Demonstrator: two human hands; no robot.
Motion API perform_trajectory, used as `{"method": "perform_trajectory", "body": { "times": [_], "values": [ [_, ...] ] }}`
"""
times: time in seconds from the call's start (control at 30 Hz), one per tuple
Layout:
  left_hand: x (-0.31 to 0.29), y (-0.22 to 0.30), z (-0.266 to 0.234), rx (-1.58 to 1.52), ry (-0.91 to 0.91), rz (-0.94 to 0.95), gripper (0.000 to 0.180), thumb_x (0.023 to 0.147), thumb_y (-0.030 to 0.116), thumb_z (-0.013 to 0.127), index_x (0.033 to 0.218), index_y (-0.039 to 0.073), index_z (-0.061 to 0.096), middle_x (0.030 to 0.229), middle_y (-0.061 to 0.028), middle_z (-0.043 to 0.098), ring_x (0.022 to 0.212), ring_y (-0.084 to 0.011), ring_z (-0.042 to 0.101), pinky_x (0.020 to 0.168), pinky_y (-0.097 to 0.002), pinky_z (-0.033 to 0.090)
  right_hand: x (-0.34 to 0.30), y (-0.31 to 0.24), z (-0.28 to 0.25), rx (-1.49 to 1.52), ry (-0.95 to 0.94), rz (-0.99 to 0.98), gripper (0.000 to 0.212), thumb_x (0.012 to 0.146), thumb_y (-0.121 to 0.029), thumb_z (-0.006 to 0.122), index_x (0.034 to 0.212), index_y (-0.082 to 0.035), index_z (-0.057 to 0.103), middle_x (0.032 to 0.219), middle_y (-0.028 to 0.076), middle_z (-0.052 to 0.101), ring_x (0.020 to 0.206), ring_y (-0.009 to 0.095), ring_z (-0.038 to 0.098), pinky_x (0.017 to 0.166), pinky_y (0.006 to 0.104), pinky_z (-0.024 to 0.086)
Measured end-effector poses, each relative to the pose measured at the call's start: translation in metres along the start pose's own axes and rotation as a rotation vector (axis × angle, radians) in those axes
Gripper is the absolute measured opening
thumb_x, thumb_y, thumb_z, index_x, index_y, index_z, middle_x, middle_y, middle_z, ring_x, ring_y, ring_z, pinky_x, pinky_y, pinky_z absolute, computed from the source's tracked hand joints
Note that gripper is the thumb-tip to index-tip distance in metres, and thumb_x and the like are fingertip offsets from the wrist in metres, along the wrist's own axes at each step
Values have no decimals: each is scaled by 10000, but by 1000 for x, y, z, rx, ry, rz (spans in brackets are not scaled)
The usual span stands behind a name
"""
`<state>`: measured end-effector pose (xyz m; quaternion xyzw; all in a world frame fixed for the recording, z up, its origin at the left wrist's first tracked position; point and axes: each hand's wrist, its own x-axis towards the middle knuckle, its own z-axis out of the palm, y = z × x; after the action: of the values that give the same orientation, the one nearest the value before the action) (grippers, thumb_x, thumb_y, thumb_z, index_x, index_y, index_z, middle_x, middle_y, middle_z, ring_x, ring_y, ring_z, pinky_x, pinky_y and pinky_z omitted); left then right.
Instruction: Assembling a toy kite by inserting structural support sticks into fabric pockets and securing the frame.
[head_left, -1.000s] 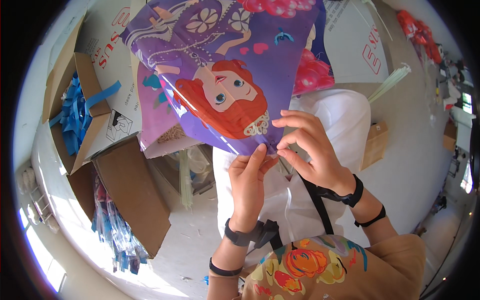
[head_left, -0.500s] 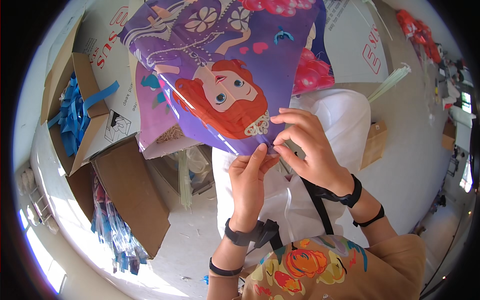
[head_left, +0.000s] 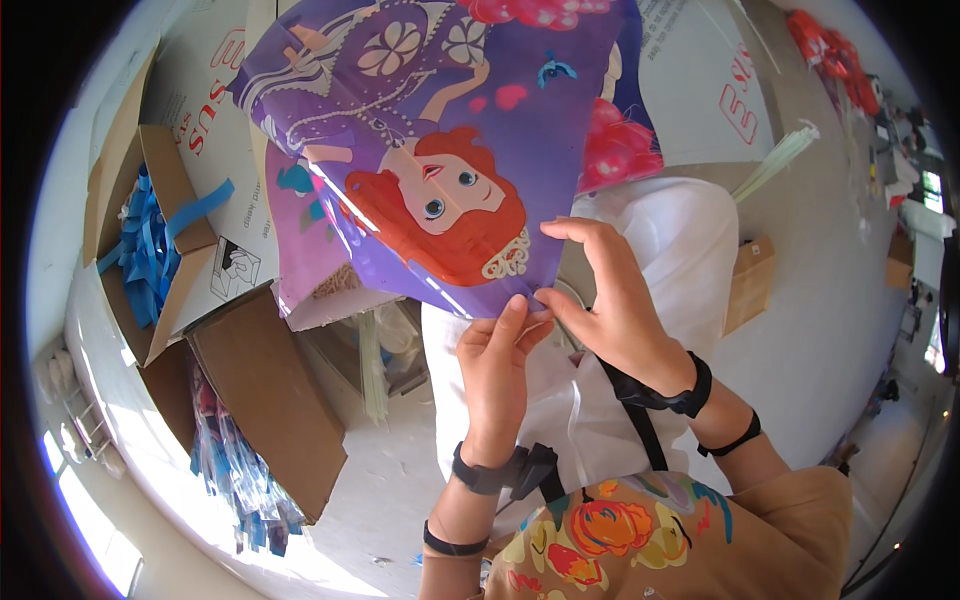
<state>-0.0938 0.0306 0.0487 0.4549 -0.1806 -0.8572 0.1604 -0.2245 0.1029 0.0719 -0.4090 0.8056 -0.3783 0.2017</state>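
A thin, glossy purple kite sail [head_left: 560, 130], printed with a red-haired princess, spreads in front of me and narrows to a corner close to my body. My left hand [head_left: 495, 365] pinches that corner between thumb and fingers. Just to its right, my right hand [head_left: 625, 320] has its thumb tip at the same corner, with the index finger stretched out and apart along the sail's edge. Whether its other fingers touch the underside is hidden. More printed sheets, one with pink-red shapes [head_left: 620, 150], lie beneath the sail.
White cardboard [head_left: 700, 95] lies under the sheets. At left, an open box [head_left: 195, 190] holds blue ribbons [head_left: 150, 250]; below it, a brown carton [head_left: 265, 400] holds plastic-wrapped items [head_left: 240, 470]. Pale thin sticks [head_left: 778, 163] jut out at right, above a small brown box [head_left: 750, 285].
My right fingers have spread away from the corner, the index finger straightening while the thumb stays near. The sail has shifted slightly left; my left hand keeps its pinch.
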Motion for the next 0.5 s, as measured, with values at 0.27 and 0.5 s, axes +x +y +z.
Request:
{"method": "perform_trajectory", "body": {
  "times": [0.27,0.5],
  "values": [
    [23,-19,-7,163,163,63,77,896,41,653,960,-1,655,902,-59,676,801,-142,654,752,-268,552,38,45,-34,9,236,-23,460,811,-111,704,1213,-25,498,1186,146,569,1123,330,528,974,408,390],
    [40,-38,-4,175,156,159,68,898,82,675,880,19,656,861,-49,666,735,-138,648,703,-256,549,197,171,-193,-147,673,61,427,899,-284,639,1218,-15,549,1233,192,579,1189,316,524,998,367,410]
  ]
}}
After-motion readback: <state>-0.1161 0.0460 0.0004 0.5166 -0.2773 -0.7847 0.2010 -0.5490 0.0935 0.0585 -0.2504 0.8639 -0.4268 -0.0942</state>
